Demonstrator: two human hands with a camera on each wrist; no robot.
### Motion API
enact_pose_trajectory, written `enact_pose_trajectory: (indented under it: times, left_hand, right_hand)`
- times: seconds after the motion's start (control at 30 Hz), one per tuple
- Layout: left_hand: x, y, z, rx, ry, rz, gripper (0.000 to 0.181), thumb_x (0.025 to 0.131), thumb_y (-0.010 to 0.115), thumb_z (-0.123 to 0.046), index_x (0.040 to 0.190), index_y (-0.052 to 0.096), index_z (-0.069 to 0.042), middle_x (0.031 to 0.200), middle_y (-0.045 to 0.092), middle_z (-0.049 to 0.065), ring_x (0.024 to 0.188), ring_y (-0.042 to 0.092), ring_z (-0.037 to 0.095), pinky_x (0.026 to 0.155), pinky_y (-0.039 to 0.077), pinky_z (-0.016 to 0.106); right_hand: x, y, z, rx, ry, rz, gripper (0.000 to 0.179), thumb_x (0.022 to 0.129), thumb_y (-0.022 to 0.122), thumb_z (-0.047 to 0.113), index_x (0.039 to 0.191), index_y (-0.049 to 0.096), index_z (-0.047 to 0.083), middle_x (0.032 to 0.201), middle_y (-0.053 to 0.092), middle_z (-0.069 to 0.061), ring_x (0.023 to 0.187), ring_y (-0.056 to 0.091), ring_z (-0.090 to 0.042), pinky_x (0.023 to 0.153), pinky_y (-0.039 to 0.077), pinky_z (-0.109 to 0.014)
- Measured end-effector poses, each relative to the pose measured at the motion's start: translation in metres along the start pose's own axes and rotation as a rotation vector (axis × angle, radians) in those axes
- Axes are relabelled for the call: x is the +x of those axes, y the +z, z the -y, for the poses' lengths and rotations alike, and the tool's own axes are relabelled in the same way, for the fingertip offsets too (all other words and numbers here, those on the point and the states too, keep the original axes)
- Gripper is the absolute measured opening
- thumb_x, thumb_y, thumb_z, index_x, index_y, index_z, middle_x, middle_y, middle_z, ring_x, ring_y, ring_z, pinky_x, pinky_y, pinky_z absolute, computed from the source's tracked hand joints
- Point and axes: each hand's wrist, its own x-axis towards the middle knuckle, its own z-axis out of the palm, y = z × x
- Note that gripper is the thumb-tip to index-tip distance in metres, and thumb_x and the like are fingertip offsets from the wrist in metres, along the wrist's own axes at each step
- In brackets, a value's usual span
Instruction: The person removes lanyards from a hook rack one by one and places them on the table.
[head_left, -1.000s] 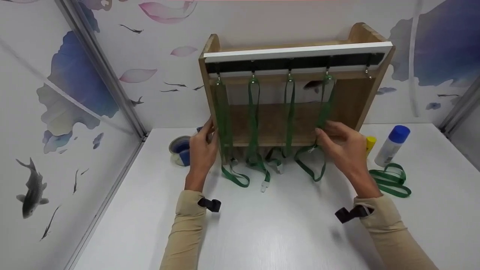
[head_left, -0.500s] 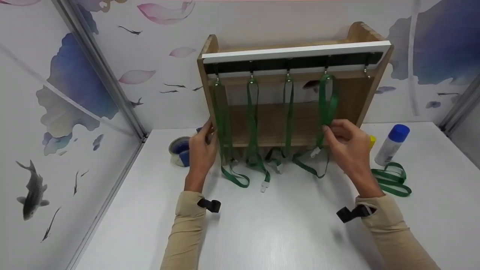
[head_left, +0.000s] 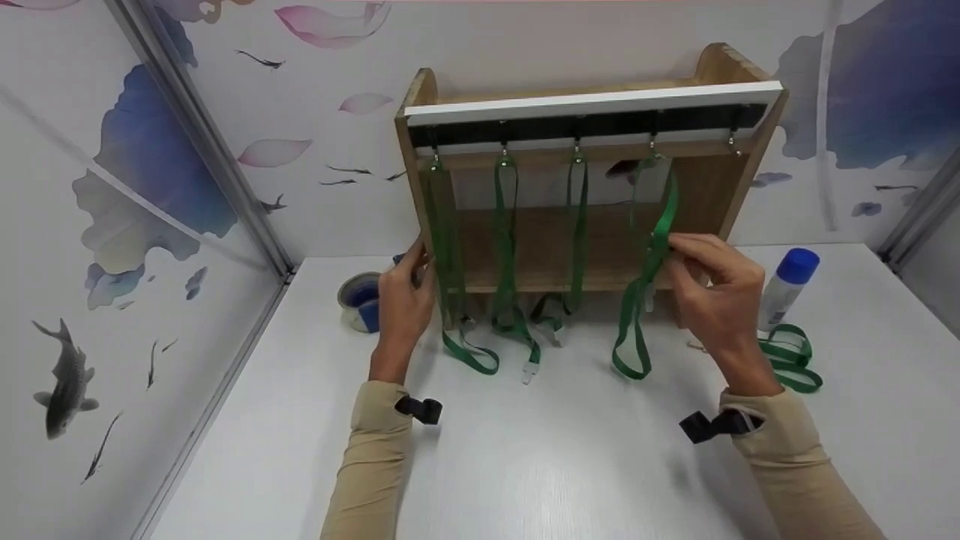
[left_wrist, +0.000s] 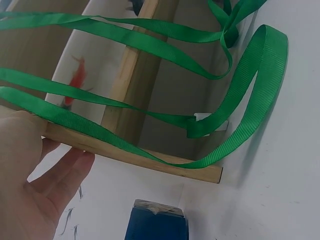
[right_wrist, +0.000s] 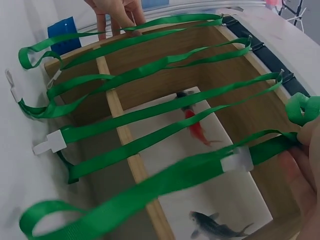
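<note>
A wooden shelf (head_left: 709, 195) stands on the table, with a row of metal hooks under its black strip (head_left: 547, 129). Green lanyards hang from several hooks, among them a lanyard (head_left: 506, 240) second from the left. My left hand (head_left: 405, 304) grips the shelf's left side panel (left_wrist: 135, 152), fingers behind it. With thumb and fingers, my right hand (head_left: 720, 300) pinches the fourth lanyard (head_left: 661, 225) partway down its strap; its looped end and white plastic clip (right_wrist: 237, 160) dangle below. The rightmost hook (head_left: 733, 144) is bare.
Right of the shelf are a blue-capped bottle (head_left: 787, 289) and a loose green lanyard (head_left: 799, 367) on the white table (head_left: 525, 465). A tape roll (head_left: 360, 300) and a blue object (left_wrist: 156, 222) sit at the left. A printed wall (head_left: 337, 202) is behind.
My right hand has shifted right, drawing the fourth lanyard's strap with it and turning it; its lower loop now hangs straighter. The hand now covers the yellow object. My left hand stays put.
</note>
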Motion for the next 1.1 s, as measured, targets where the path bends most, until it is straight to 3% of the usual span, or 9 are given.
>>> enact_pose_trajectory:
  times: [0.17,0.33,0.47,0.57,0.7,0.87,1.1]
  left_hand:
    - [0.000,0.000,-0.001,0.006,-0.004,-0.001,0.050,0.111,0.065,-0.026,0.158,0.056,-0.015,0.140,0.075,0.010,0.113,0.078,0.022,0.095,0.065,0.039]
    - [0.000,0.001,0.000,0.010,-0.002,0.001,0.049,0.111,0.065,-0.023,0.158,0.057,-0.014,0.136,0.077,0.010,0.098,0.077,0.020,0.086,0.065,0.038]
    - [0.001,0.001,0.002,0.009,0.003,-0.005,0.048,0.111,0.064,-0.022,0.158,0.057,-0.014,0.134,0.078,0.010,0.102,0.078,0.020,0.089,0.065,0.038]
    - [0.000,0.001,0.002,0.010,-0.007,-0.004,0.049,0.111,0.064,-0.024,0.159,0.056,-0.015,0.136,0.077,0.010,0.111,0.078,0.020,0.094,0.065,0.039]
    - [0.000,0.001,0.001,0.008,-0.019,0.005,0.050,0.111,0.064,-0.024,0.159,0.056,-0.016,0.135,0.077,0.010,0.111,0.078,0.020,0.096,0.065,0.040]
    - [0.000,0.001,0.001,0.005,-0.020,0.002,0.050,0.111,0.064,-0.024,0.160,0.055,-0.018,0.135,0.077,0.009,0.103,0.077,0.020,0.093,0.065,0.040]
    - [0.000,0.001,0.000,-0.010,-0.029,0.008,0.050,0.112,0.063,-0.023,0.160,0.054,-0.017,0.139,0.076,0.009,0.122,0.077,0.022,0.103,0.062,0.039]
  right_hand:
    - [0.000,-0.002,0.006,0.031,0.024,0.054,0.028,0.096,0.069,-0.012,0.118,0.082,-0.001,0.110,0.081,0.014,0.095,0.074,-0.001,0.090,0.059,-0.013]
    - [0.004,-0.005,0.025,0.126,0.074,0.030,0.029,0.097,0.068,-0.011,0.121,0.081,-0.002,0.112,0.082,0.007,0.095,0.077,-0.005,0.088,0.060,-0.013]
    - [0.007,-0.008,0.034,0.149,0.014,0.021,0.028,0.097,0.069,-0.010,0.120,0.081,-0.002,0.112,0.083,0.003,0.089,0.074,-0.009,0.077,0.058,-0.014]
    - [0.007,-0.008,0.035,0.148,0.003,0.052,0.027,0.100,0.067,-0.007,0.123,0.080,-0.002,0.116,0.083,0.002,0.095,0.075,-0.010,0.082,0.059,-0.014]
    - [0.008,-0.009,0.031,0.099,0.073,0.070,0.027,0.106,0.065,0.002,0.128,0.080,0.004,0.120,0.082,0.003,0.099,0.076,-0.007,0.086,0.058,-0.013]
    - [0.011,-0.011,0.028,0.056,0.180,0.089,0.024,0.104,0.073,0.010,0.125,0.083,0.014,0.120,0.082,0.005,0.106,0.078,-0.006,0.091,0.059,-0.015]
    - [0.012,-0.016,0.018,-0.042,0.283,0.225,0.032,0.104,0.075,0.022,0.136,0.077,0.021,0.129,0.080,-0.005,0.109,0.075,0.003,0.095,0.056,-0.011]
